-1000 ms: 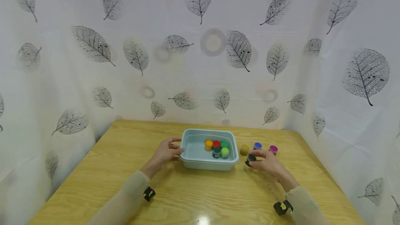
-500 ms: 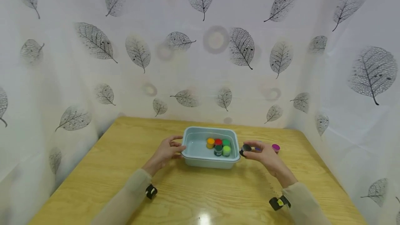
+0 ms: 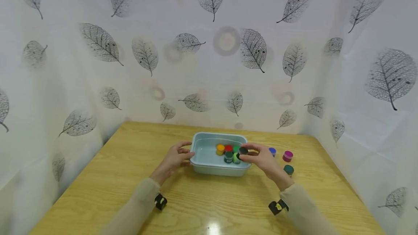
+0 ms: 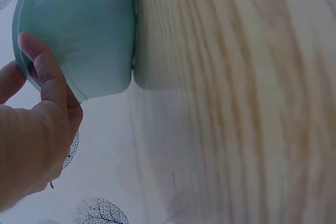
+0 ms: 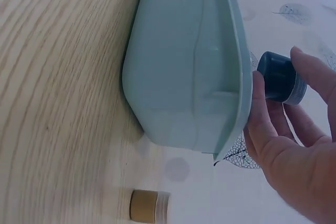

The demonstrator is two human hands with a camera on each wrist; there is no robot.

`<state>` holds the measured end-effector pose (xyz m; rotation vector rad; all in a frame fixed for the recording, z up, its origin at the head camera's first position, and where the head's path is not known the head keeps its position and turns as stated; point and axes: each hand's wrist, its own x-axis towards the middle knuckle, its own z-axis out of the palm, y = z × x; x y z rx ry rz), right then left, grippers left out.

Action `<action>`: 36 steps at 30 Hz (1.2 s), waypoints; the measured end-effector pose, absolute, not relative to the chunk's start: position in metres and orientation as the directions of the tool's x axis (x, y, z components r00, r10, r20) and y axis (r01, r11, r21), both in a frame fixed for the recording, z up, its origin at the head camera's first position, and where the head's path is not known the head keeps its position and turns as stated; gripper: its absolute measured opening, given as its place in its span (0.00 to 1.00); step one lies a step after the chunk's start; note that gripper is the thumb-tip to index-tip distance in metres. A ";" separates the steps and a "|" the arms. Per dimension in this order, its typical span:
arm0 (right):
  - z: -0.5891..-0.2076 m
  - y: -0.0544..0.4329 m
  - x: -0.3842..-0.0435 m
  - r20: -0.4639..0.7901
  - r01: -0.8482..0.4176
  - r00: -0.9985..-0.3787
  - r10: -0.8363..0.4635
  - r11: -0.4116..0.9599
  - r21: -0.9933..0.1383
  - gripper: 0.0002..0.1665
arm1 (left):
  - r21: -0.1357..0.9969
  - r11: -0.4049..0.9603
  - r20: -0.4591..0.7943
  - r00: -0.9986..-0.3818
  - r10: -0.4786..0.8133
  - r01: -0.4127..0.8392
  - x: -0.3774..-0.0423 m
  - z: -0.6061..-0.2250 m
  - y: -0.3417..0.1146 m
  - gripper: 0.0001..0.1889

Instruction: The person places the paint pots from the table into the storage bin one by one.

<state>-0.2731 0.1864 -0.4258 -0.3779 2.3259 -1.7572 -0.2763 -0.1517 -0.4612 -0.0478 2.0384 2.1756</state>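
My left hand grips the left rim of a pale blue plastic basin, its thumb on the edge in the left wrist view. With thumb and fingers my right hand pinches a small black paint jar above the basin's right side. The same black jar shows past the rim in the right wrist view. Inside the basin stand an orange jar, a red jar, a dark green jar and two lighter green ones, partly covered by the held jar.
Right of the basin, a blue jar, a magenta jar and a teal jar stand on the wooden table. An ochre jar stands near the basin, hidden behind my right hand in the head view. A leaf-patterned curtain surrounds the table.
My right hand has lifted the black jar from the table and carried it left over the basin. The teal jar has come into view. My left hand keeps its grip on the rim.
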 end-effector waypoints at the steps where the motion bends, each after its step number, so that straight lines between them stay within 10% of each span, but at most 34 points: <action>1: -0.427 0.184 -0.274 -0.004 -0.090 -0.946 -0.325 0.275 -0.957 0.32 | 0.988 -0.063 -0.133 -0.987 0.093 -0.139 -0.276 -0.461 -0.151 0.28; 36: -0.438 0.119 -0.314 -0.052 -0.160 -0.907 -0.418 0.456 -0.876 0.24 | 0.991 -0.017 -0.131 -0.990 0.056 -0.132 -0.271 -0.456 -0.150 0.28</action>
